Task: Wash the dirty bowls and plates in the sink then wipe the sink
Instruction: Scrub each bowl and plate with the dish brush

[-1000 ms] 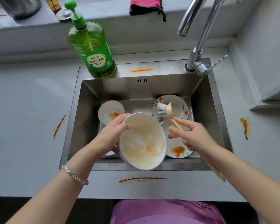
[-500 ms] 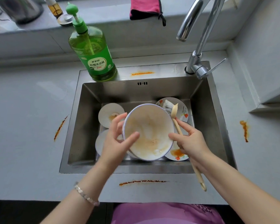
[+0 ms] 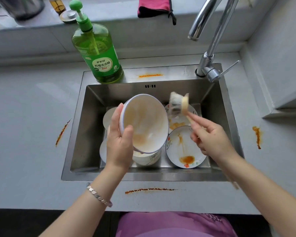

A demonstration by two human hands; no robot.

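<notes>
Head view: a second ago the bowl (image 3: 145,122) was low over the near part of the sink (image 3: 143,176), with the brush (image 3: 179,103) held off to its right. Half a second ago the brush head was at the bowl's far right rim. Now the bowl is higher and farther back, tipped so its opening faces right and toward the camera. The brush head has swung away to the right and is blurred by motion. It seems just clear of the rim, though the blur hides the exact gap. This reads as the pause between scrubbing strokes. An orange film still coats the inside, so this first bowl is not clean yet.

The left hand (image 3: 120,139) grips the bowl on its left side. The thumb (image 3: 128,132) hooks over the near rim into the inside, and the other fingers wrap around the outer wall. The right hand (image 3: 210,135) is clenched around the brush's wooden handle, which runs under the palm toward the near right.

A stained plate (image 3: 184,147) lies in the sink below the right hand, untouched. Another (image 3: 178,120) lies farther back.
</notes>
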